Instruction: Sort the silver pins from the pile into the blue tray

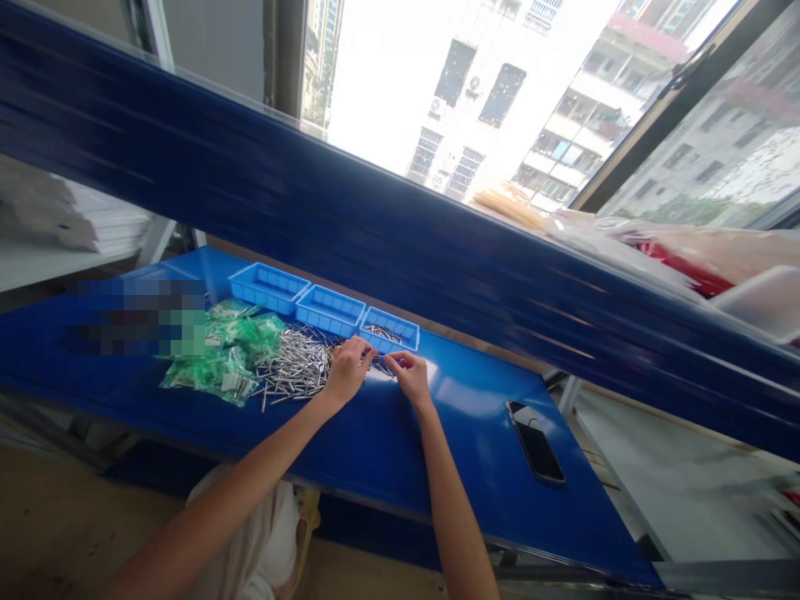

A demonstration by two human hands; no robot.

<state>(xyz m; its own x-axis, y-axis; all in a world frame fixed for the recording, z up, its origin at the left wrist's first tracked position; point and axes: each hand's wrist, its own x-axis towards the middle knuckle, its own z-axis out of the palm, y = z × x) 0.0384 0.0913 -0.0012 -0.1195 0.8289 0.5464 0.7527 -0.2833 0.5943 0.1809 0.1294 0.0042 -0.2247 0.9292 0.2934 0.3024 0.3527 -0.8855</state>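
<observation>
My left hand (348, 369) is at the right end of a pile of thin silvery metal pieces (293, 364), its fingers pinched together. Close beside it, my right hand (409, 375) has thumb and fingertips pressed together. Whatever either hand holds is too small to make out. Just beyond the hands stands a blue tray (409, 337) with some of the metal pieces inside. A second blue tray (330, 311) and a third blue tray (268, 287) stand in a row to its left. Green-tinted plastic bags (218, 354) lie left of the pile.
A phone (536, 442) lies on the right of the blue table (375, 450). A wide blue shelf edge (375, 217) crosses above the trays. Plastic-wrapped items (675, 258) rest on that shelf by the window. The table's far left is blurred out.
</observation>
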